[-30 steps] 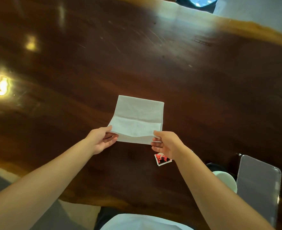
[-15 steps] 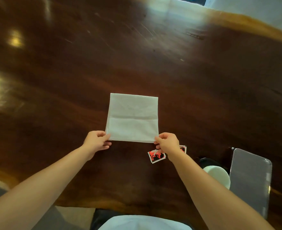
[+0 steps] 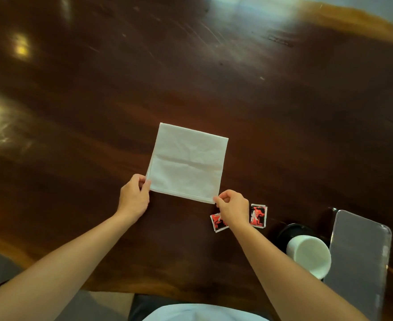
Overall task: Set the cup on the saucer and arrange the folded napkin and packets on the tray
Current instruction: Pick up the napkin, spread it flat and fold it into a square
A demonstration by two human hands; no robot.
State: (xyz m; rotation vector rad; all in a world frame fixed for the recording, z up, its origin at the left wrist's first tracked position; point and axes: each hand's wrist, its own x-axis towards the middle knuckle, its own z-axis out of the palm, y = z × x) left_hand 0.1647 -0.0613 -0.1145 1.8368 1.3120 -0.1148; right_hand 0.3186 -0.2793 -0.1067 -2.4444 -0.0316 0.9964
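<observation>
While both hands pinch the napkin's near corners, it lies flat on the table, roughly mid-width, a bit back from the near edge. Left hand has thumb and fingers closed narrow on the near-left corner; right hand does the same on the near-right corner. One crease runs left-right across the middle, so my read is another fold is coming: near edge goes away from the body, over that crease. Napkin sits directly ahead of both hands, neither one nearer, and it's slightly rotated, right side closer to the near edge.

Two red packets lie on the table just behind and beside the right hand, one partly hidden under the wrist. Cup stands at the near-right, over a dark saucer; can't tell if it's seated on it or just beside. Tray is at the near-right corner, right of the cup, nothing on the part that shows.

Napkin and packets not on the tray yet. Right hand is nearer to all of it.
</observation>
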